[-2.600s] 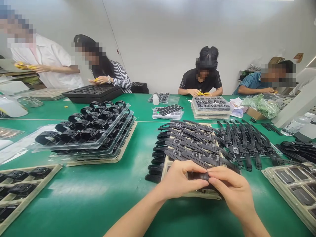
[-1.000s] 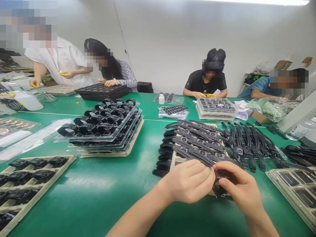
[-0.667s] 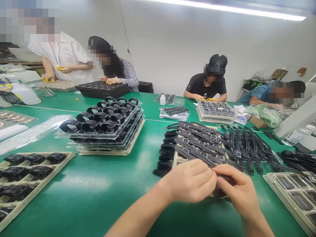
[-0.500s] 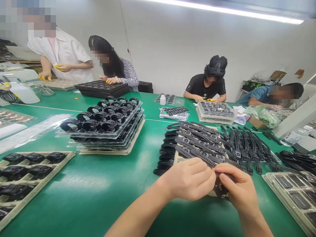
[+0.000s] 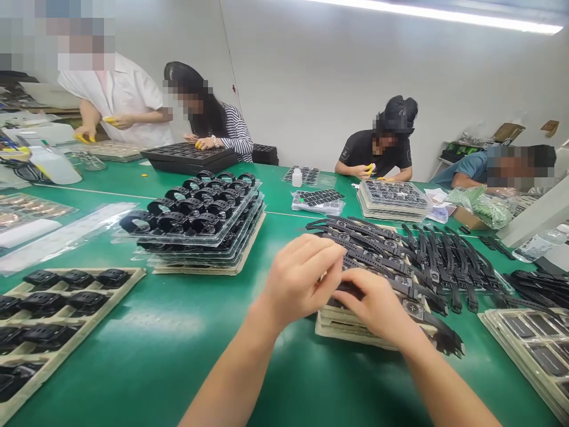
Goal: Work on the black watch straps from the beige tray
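A: Where do the hands sit?
B: The left hand (image 5: pixel 296 279) and right hand (image 5: pixel 377 305) meet over the near end of the row of watches (image 5: pixel 391 261), which lies on stacked trays (image 5: pixel 338 323).
A: And to the sides?
B: A stack of trays with looped bands (image 5: pixel 200 228) stands to the left; nearer, at the left edge, lies a divided tray (image 5: pixel 53 308). A flat tray (image 5: pixel 528 344) lies at right. Four co-workers (image 5: pixel 377 148) are at the table's (image 5: pixel 178 344) far side.

Black watch strap (image 5: pixel 351 289) pinched above stacked trays, mostly hidden.
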`<state>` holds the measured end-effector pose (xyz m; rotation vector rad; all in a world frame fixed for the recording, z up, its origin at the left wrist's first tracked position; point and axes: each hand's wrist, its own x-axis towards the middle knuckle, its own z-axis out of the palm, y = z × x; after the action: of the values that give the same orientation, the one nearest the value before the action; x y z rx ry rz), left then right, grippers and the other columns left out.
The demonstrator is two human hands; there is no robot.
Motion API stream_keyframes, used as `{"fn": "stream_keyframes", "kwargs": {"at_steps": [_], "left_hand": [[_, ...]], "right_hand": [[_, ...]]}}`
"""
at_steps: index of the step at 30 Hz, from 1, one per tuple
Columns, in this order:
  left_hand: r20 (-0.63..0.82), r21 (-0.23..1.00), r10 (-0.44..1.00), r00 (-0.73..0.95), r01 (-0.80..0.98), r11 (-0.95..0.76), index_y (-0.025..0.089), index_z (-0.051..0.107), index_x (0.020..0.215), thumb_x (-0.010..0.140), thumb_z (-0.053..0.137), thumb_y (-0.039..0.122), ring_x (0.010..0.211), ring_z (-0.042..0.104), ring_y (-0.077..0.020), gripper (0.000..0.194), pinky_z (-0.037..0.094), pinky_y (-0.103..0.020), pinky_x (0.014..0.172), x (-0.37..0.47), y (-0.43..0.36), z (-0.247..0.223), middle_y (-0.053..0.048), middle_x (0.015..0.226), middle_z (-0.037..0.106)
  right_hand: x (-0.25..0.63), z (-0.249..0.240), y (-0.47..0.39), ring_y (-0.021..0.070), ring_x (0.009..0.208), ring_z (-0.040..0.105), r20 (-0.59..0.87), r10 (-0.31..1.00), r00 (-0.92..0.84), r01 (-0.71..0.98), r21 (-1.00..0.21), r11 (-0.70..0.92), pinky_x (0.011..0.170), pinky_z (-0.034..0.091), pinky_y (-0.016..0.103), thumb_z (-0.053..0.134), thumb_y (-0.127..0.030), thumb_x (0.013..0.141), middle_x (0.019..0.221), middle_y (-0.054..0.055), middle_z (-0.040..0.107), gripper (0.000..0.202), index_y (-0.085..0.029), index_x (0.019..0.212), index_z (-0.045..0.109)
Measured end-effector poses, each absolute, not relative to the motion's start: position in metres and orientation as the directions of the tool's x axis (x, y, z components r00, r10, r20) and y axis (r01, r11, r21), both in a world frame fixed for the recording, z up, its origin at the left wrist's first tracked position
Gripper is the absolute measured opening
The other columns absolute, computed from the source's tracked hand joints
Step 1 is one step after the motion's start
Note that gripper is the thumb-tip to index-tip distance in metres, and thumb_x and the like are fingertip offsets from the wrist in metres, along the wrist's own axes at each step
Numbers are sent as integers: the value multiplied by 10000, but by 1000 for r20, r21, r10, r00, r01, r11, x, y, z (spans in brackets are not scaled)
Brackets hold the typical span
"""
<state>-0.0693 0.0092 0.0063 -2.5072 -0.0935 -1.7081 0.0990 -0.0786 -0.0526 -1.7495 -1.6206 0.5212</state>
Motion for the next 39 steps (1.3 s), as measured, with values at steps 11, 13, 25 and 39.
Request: {"fn": "stream_keyframes", "kwargs": {"at_steps": [11,13,25,39], "left_hand": [[879,-63,14,477,147,-987,133,667,909,813,619,89,818,539,-65,116,445,-218,762,-60,7,-2,9,868,657],[861,-71,18,508,155,-985,136,677,894,831,609,110,799,529,-63,96,431,-213,758,-56,7,-5,3,847,656],[771,63,115,626,104,-993,186,604,1134,879,594,169,1014,551,-49,256,432,-204,938,-34,-5,-16,37,1098,660],[654,754,638,406,-415,-510,113,413,882,726,788,178,711,683,-81,410,595,-160,652,-53,-19,3,27,773,615]], "right_hand": [[156,-85,-159,53,920,446,502,858,105,989,39,-144,835,334,237,646,-479,828,995,-63,616,344,-282,1110,639],[166,-98,-176,71,967,458,535,844,36,971,181,-156,845,325,245,714,-381,780,1049,-64,619,421,-260,1169,609],[159,-28,-136,-98,931,586,744,616,259,940,-340,14,821,459,12,544,-357,915,1047,-60,626,260,-288,1120,688],[107,1,-131,67,1268,492,881,431,196,718,-428,548,1038,543,230,638,-247,835,1387,82,409,653,-343,1421,365]]}}
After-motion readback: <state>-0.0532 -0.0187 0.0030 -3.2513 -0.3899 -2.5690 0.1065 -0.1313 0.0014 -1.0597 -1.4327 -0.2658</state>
